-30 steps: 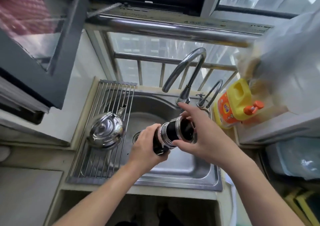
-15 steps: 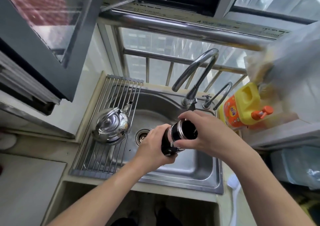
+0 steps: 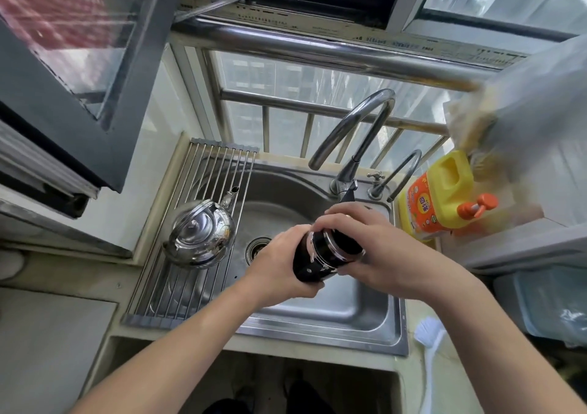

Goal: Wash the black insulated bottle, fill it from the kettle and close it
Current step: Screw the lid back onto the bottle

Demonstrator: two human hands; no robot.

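Far left, a roll-up drying rack point(image 3: 203, 172) spans the left side of the steel sink point(image 3: 320, 334), and the kettle point(image 3: 200, 234) sits on it, lid on, spout pointing away from the person, well apart from both hands. Drain point(image 3: 259, 248) just right of the kettle; no water seen running. Next, left hand point(image 3: 279, 261): fingers and thumb wrapped around the lower body of the black insulated bottle point(image 3: 328, 250), clamping it. The bottle lies nearly on its side above the basin, between the two hands, touching nothing else, its cap end aimed right and slightly away. Right hand point(image 3: 381, 248): curled over that cap end, fingers across the top and thumb beneath, gripping it. This looks like a twist at the cap, but the direction cannot be told, nor whether the bottle holds water. To do it well, I judge: left hand acts as the fixed anchor, right hand does all the turning, the two kept on one axis so the thread does not cross; stay over the basin so any spill or a slipped cap lands in the sink. Wet steel rings may be slick. Behind the right hand stands the tall faucet point(image 3: 359, 121), with a small tap point(image 3: 403, 169) beside it. Further right is a yellow detergent jug point(image 3: 441, 197), and a white brush point(image 3: 428, 331) lies by the sink's right rim.
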